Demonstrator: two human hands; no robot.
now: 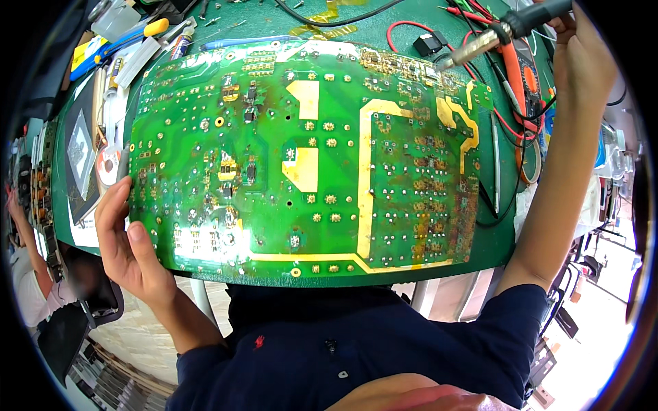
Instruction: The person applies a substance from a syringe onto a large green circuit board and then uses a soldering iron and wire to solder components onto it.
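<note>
A large green circuit board (267, 164) lies across the near part of the work surface, with gold copper areas, solder joints and brownish stains toward its right side. My left hand (140, 253) grips its left edge, the thumb over the top face near the lower left corner. In my right hand (582, 58), raised at the upper right, is a soldering iron (483, 44) with a dark handle and metal barrel. Its tip points down at the small parts on the board's upper right; whether it touches them I cannot tell. Part of the right hand's fingers is hidden by the handle.
An orange multimeter (528, 81) sits right of the board among red and black leads. Metal tweezers (495, 164) lie beside the right edge. A blue-and-orange tool (120, 48) and a disc (108, 166) are at left. Another person (34, 274) sits far left.
</note>
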